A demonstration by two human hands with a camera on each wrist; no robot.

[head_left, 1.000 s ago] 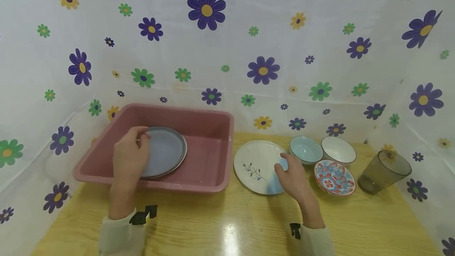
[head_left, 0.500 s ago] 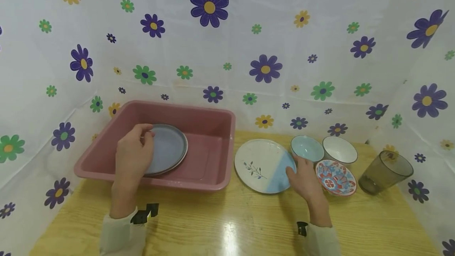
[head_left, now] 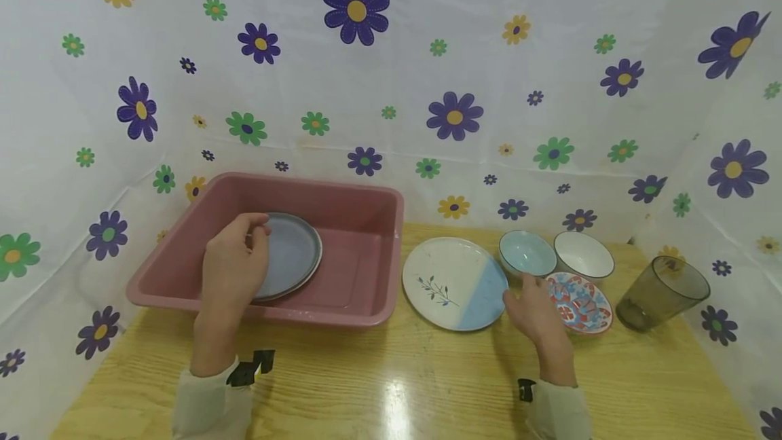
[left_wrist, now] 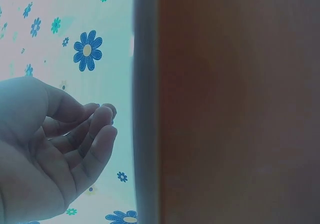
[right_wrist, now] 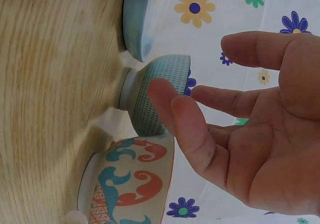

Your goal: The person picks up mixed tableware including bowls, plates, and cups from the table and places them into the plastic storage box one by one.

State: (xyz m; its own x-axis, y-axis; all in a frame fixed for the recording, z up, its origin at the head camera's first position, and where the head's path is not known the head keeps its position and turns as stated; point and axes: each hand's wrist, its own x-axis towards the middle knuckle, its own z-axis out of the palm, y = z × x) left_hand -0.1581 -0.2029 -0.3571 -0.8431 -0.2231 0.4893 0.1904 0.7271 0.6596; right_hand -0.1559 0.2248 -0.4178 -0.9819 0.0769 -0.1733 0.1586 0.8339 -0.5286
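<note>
Right hand [head_left: 536, 312] now off the white-and-blue plate [head_left: 453, 282], back beside the patterned bowl [head_left: 579, 303].
</note>
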